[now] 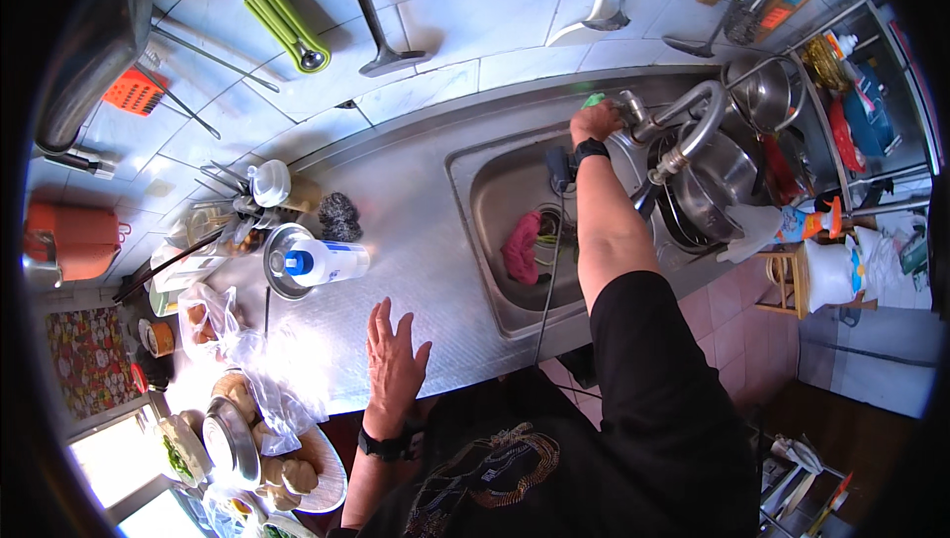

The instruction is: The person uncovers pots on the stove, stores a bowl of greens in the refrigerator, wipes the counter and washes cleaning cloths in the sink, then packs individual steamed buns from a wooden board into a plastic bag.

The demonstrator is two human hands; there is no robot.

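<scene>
My right hand (596, 120) reaches to the back ledge of the steel sink (464, 211), beside the faucet (694, 130). A small green thing (594, 99) shows at its fingers; whether they hold it is hidden. My left hand (391, 360) is empty, thumb apart from the fingers, over the front of the steel counter (415, 241). In the sink's left basin lies a pink cloth (522, 247) by the drain. A dark box on a cable (558, 170) is near my right wrist.
A white bottle with a blue cap (330, 262) lies across a metal bowl (278, 271), near a steel wool scourer (340, 216). Metal pots (720, 182) fill the right side of the sink. Potatoes or similar roots (299, 476) lie on a tray at lower left. Utensils hang above.
</scene>
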